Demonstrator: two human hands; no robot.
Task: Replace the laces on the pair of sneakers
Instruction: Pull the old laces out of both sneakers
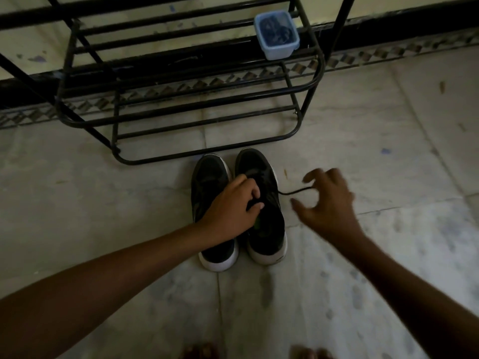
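dim, dark corners | wide-angle bending | right hand (328, 206) motion-blurred

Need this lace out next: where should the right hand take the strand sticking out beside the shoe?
Pinch the lace near its free end, coming from the right. It stretches sideways off the right sneaker toward the open right hand, while the left hand grips it on the shoe.

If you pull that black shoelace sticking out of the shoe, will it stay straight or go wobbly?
Probably wobbly: the thin black shoelace bends softly between the black white-soled sneaker and the right hand. Being so thin, it likely weighs almost nothing. It may snag rather than slide, as the left hand seems to grip it on the shoe.
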